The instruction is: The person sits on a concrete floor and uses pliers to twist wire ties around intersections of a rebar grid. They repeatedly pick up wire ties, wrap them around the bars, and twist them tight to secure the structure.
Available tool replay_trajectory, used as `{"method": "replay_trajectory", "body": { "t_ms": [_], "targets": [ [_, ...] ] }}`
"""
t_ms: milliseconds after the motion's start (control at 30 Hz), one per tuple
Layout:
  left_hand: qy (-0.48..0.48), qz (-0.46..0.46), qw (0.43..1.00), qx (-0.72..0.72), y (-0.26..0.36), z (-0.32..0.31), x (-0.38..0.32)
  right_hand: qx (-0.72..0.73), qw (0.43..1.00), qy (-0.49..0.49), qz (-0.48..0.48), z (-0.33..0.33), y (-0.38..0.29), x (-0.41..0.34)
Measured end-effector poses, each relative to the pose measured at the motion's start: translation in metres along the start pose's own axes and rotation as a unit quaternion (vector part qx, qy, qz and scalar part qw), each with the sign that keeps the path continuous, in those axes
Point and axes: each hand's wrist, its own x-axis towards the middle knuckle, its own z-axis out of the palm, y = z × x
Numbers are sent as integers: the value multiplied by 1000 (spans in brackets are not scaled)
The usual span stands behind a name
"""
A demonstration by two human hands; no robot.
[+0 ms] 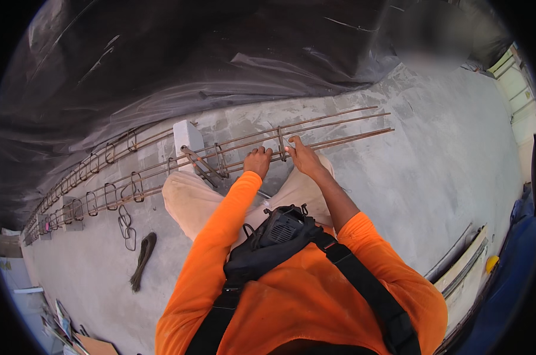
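A long rebar cage (236, 145) of thin rusty bars runs across in front of me, with square steel stirrups around it. My left hand (258, 161) has its fingers curled over the lower bars. Just right of it, one stirrup (281, 144) stands around the bars. My right hand (305, 158) is beside that stirrup, index finger raised and thumb towards the steel. A thin wire seems to be near its fingertips, too fine to tell whether it is held. Steel end-cutting pincers (200, 165) lie across the cage, beside a white block (189, 138) under the bars.
A second rebar cage (90, 165) lies alongside, near black plastic sheeting (250, 40). Loose stirrups (126, 228) and a bundle of tie wire (143, 262) rest on the concrete floor (383, 186). Boards (463, 262) lie at right; scrap (79, 337) is at lower left.
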Motion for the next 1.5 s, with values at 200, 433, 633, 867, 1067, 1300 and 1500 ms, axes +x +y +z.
{"method": "replay_trajectory", "body": {
  "t_ms": [200, 433, 633, 867, 1067, 1300, 1500],
  "targets": [
    [-120, -101, 759, -632, 31, -33, 1, 31, 992, -89, -82, -11, 37, -42],
    [-165, -72, 595, -783, 40, -33, -10, 264, 947, -166, 79, -26, 38, -43],
    [-133, -140, 599, -777, 54, -16, -14, 214, 976, 34, -30, 3, 46, -58],
    [57, -94, 980, -163, 28, 2, -27, 109, 992, -35, 61, 17, 57, -70],
    [-33, -93, 992, 73, 73, -19, -21, 75, 994, -46, 59, 43, 67, -32],
    [-37, -131, 990, 32, 65, 3, -16, 392, 876, 5, 280, 117, 78, -12],
    [-79, -201, 976, -34, 52, 14, -2, 589, 678, -21, 439, 114, 53, -21]
  ]
}}
